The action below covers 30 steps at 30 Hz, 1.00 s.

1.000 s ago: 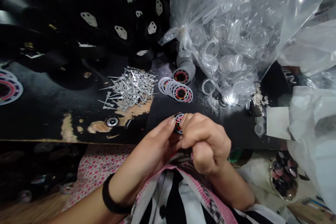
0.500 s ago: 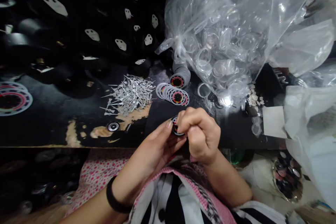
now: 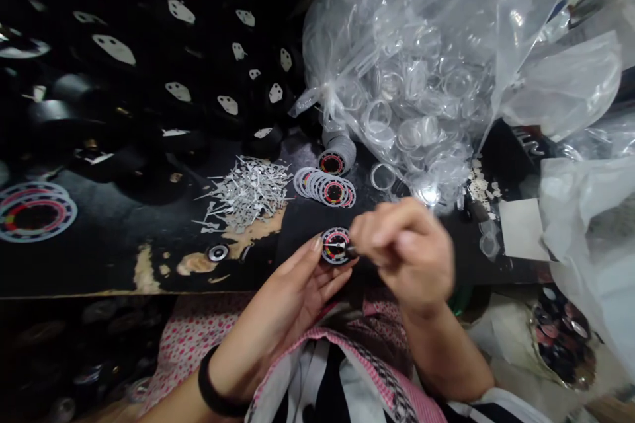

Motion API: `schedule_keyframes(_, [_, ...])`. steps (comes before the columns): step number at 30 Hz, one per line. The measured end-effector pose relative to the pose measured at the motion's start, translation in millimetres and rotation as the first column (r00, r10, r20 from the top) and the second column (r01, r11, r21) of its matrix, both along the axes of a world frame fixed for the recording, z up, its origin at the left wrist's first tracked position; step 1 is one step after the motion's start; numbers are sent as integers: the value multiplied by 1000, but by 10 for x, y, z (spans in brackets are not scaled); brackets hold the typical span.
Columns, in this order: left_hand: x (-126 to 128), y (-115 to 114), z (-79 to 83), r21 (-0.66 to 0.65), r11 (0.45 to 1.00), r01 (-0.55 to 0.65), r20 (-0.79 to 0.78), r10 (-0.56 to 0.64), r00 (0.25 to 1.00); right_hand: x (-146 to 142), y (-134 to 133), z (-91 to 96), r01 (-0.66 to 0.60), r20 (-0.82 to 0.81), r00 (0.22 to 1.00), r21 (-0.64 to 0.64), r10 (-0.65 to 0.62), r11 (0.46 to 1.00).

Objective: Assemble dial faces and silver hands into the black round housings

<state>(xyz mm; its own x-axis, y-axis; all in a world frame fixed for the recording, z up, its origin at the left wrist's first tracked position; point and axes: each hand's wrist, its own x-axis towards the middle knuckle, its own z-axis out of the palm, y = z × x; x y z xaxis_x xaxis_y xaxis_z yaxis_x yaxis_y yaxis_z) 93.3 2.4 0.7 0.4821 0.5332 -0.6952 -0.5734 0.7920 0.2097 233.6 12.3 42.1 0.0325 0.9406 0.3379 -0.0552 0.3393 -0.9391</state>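
Note:
My left hand holds a small round pressure gauge by its edge, its dial facing up. The dial is black with red and yellow markings, and a white pointer lies across it. Just right of the gauge is my right hand, blurred by motion, fingers curled in. Whether anything is between those fingers is hidden. Behind the gauge lie a fanned row of printed dial plates and a stack of more dial plates. A heap of white pointers is to their left.
A clear plastic bag full of transparent round covers fills the back right. Black round gauge cases crowd the back left. Larger dial plates lie at the far left. A small ring-shaped part sits near the table's front edge.
My right hand has moved right, off the dial, so the white pointer on it now shows. My left hand still holds the gauge in nearly the same place. The view has shifted slightly.

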Motion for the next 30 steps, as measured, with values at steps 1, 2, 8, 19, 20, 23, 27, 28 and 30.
schedule_keyframes(1, [-11,-1,-9,-13,1000,6,-12,-6,1000,119,6,41,90,-35,995,25,-89,996])
schedule_keyframes(2, [-24,-3,-16,-28,1000,14,-26,-15,1000,263,5,67,208,-38,978,60,-206,976])
schedule_keyframes(8, [-109,-40,1,48,998,-49,-52,52,997,1138,-63,-302,610,179,777,25,-604,792])
schedule_keyframes(19, [-181,-37,110,323,946,-6,-313,113,943,326,-248,206,144,796,561,177,-228,974])
schedule_keyframes(20, [-197,-33,137,337,941,19,-338,102,935,203,-210,204,47,821,563,79,-92,996])
schedule_keyframes(23, [-240,-21,198,364,929,62,-376,86,923,-3,-90,121,-87,866,495,-32,72,996])
schedule_keyframes(27, [-242,-19,175,361,930,65,-357,74,931,-21,-16,31,-146,903,429,67,2,987])
schedule_keyframes(28, [-229,-21,157,342,938,60,-347,67,936,-18,-11,22,-150,908,418,87,-17,985])
schedule_keyframes(30, [-189,-27,121,276,961,20,-317,71,946,-27,-5,11,-152,911,410,119,-48,981])
